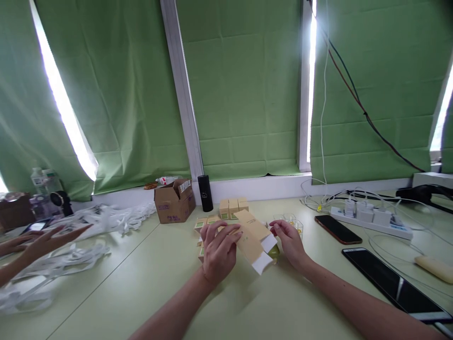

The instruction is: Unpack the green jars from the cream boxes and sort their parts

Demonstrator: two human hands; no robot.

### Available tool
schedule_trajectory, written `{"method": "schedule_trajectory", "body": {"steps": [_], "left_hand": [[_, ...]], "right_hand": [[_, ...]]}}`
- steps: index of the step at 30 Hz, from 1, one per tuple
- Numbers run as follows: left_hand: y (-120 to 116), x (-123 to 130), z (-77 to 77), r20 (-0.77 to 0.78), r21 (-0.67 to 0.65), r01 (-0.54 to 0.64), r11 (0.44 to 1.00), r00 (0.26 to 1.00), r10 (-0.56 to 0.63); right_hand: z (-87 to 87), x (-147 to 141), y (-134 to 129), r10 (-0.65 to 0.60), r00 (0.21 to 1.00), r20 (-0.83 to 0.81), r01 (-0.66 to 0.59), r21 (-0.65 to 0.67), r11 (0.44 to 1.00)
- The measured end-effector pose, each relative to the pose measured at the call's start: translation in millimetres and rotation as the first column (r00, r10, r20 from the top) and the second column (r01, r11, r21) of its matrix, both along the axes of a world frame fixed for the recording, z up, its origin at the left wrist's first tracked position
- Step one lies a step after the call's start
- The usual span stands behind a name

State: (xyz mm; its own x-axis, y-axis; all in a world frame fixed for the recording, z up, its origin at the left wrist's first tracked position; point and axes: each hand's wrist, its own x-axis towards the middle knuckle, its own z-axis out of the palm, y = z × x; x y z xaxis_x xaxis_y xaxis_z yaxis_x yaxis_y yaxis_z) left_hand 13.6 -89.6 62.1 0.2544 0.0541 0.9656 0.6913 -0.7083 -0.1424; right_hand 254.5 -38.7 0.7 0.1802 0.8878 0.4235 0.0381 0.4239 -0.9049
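My left hand [220, 250] is closed on a partly flattened kraft cardboard box [249, 236] with white inner flaps, held tilted above the table. My right hand [290, 243] is at the box's right edge, fingers curled and thumb close to the index finger; what lies between them is hidden. Under the flaps shows part of a green object [274, 252]. Small clear containers with yellow bits [299, 227] stand just behind my right hand. Behind my left hand are small folded kraft boxes [233, 207] with green labels, several of them partly covered.
An open brown carton [173, 203] and a black cylinder [205, 193] stand at the back. On the right lie a phone [338, 229], a tablet-like device [392, 278], a power strip [371, 221] and cables. At left, another person's hands [46, 241] are over white straps [81, 257].
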Motion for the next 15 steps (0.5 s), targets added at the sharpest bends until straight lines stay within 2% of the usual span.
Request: {"method": "schedule_trajectory", "body": {"steps": [2,4,6,7,9,12,13,15], "left_hand": [[1.9,-1.4,6.9,0.09,-0.056,-0.004,0.998,0.996,0.009],[4.0,-6.2,19.4,0.208,-0.133,-0.04,0.99,0.976,0.067],[6.3,-16.1,35.9,0.323,-0.291,-0.078,0.954,0.93,0.174],[7.4,-23.4,44.5,0.371,-0.384,-0.058,0.922,0.905,0.211],[9.2,-43.3,60.5,0.424,-0.578,0.062,0.813,0.875,0.234],[10.1,-85.1,75.8,0.416,-0.791,0.176,0.587,0.857,0.304],[9.8,-101.4,77.8,0.412,-0.827,0.188,0.53,0.844,0.343],[8.3,-134.4,77.4,0.331,-0.89,0.131,0.438,0.845,0.419]], "right_hand": [[-5.2,0.6,3.2,0.005,1.0,0.013,-0.005,-0.002,1.0],[-9.8,1.9,6.5,0.016,0.999,0.028,-0.016,-0.01,1.0],[-13.8,3.7,9.8,0.017,0.999,0.043,-0.016,-0.022,1.0],[-15.6,4.5,11.2,0.014,0.999,0.051,-0.012,-0.028,1.0],[-18.2,5.7,13.4,0.009,0.998,0.068,-0.006,-0.038,0.999],[-19.9,5.9,14.5,0.006,0.996,0.088,-0.001,-0.054,0.999],[-19.9,5.6,14.4,0.008,0.996,0.092,-0.002,-0.06,0.998],[-19.5,4.9,13.9,0.012,0.995,0.095,-0.005,-0.072,0.997]]}}
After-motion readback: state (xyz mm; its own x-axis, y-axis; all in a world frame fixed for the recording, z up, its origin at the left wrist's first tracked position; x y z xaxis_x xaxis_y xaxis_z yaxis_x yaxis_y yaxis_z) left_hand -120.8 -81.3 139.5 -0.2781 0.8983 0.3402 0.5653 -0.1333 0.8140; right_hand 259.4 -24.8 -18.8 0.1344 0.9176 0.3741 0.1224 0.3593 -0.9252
